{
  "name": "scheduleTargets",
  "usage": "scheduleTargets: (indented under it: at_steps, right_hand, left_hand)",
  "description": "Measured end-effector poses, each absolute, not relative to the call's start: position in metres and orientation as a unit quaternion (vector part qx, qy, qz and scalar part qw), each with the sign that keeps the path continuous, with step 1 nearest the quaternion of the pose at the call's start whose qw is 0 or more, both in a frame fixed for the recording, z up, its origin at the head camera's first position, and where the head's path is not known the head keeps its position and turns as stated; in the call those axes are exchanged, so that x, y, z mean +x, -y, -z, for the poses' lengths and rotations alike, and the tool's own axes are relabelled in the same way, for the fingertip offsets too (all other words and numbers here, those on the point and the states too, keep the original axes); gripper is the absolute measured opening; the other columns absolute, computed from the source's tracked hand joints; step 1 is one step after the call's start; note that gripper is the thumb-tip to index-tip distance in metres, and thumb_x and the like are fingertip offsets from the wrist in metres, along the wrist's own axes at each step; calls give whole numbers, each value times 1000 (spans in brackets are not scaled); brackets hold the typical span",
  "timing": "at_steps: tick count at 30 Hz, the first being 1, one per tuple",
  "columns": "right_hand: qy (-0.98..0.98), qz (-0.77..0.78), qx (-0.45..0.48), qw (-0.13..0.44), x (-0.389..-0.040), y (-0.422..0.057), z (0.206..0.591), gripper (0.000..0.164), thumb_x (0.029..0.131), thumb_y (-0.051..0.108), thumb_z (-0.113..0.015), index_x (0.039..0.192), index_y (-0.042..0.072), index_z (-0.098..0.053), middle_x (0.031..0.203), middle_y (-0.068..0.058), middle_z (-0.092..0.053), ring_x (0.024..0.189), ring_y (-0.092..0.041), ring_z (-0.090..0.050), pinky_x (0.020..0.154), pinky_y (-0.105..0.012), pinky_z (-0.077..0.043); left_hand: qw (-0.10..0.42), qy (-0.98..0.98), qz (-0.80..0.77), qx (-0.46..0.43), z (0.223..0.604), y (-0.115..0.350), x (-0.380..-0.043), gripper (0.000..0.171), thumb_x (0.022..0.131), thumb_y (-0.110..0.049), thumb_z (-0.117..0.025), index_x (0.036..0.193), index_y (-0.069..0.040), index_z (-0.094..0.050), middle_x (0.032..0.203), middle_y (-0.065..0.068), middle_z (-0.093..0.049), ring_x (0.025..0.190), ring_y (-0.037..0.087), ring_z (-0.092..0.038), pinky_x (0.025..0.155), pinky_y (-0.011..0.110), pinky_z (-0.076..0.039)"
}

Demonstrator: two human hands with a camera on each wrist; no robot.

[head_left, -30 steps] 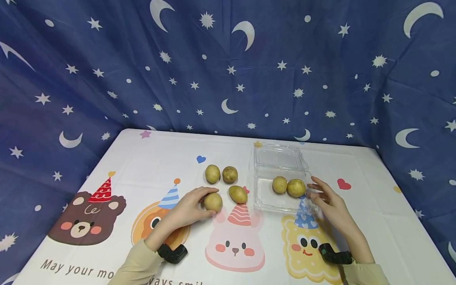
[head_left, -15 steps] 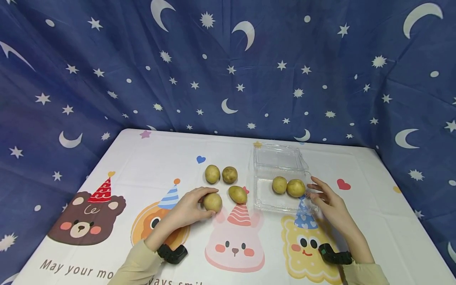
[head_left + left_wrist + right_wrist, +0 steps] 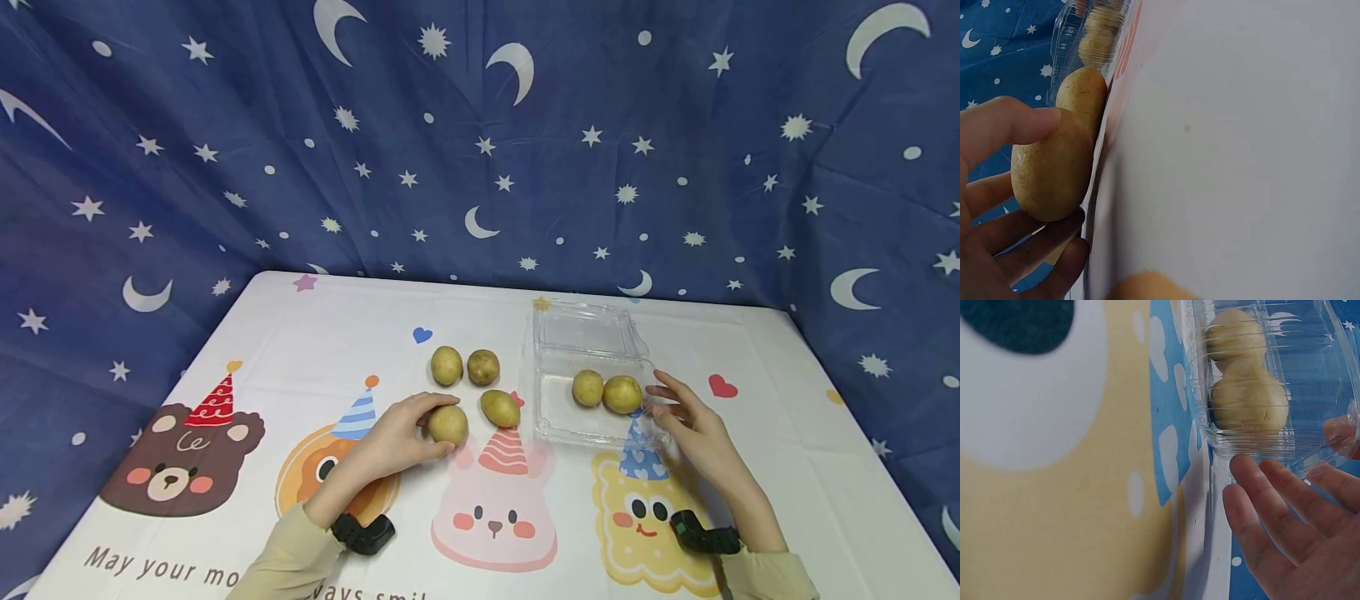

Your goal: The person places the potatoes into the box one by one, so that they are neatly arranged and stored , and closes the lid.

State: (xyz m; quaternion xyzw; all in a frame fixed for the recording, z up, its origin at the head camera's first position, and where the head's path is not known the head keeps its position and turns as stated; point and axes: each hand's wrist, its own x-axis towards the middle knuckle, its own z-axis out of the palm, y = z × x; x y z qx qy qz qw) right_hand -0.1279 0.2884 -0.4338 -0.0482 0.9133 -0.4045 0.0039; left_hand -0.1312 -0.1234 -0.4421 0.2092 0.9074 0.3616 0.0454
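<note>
My left hand (image 3: 405, 432) holds a yellow-brown potato (image 3: 450, 426) at the table's middle. In the left wrist view, the thumb lies across the potato (image 3: 1054, 169) and the fingers curl round its other side. Three loose potatoes lie close by: one to its right (image 3: 500, 409) and two behind (image 3: 447, 366). A clear hinged plastic box (image 3: 555, 421) stands open to the right, with two potatoes (image 3: 588, 388) inside, side by side. My right hand (image 3: 693, 429) touches the box's right side with its fingers fairly straight; one fingertip (image 3: 1338, 430) rests at the rim.
The box's lid (image 3: 585, 331) leans back towards the rear of the table. A white cloth (image 3: 360, 325) with printed cartoon animals covers the table. A dark blue star-patterned curtain (image 3: 420, 108) hangs behind it and at both sides.
</note>
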Motion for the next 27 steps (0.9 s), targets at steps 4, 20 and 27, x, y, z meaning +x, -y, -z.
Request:
scheduleTargets:
  at_steps: [4,20,27]
  right_hand:
    - [-912,407,-49,6,-128,-289,434,54,100,18,-50,150,11,-31,136,-21,-54,108,-26,-61,82,-6,-39]
    - [-911,409,-54,6,-129,-289,435,54,99,19,-51,149,11,-32,136,-21,-54,94,18,-47,83,-8,-40]
    - [-912,408,-49,8,-129,-290,434,54,100,20,-50,150,11,-32,136,-20,-54,109,-29,-61,83,-8,-41]
  left_hand:
    - [42,-906,-364,211,441,122,-132,56,76,-21,-79,128,-16,-59,128,4,-62,107,17,-58,90,34,-50]
    - [25,-910,-348,225,423,110,-135,59,75,-23,-80,130,-19,-58,125,1,-63,99,14,-57,86,36,-51]
    - [20,-902,-352,249,414,102,-139,59,76,-23,-78,131,-19,-57,123,-3,-63,95,13,-57,84,34,-51]
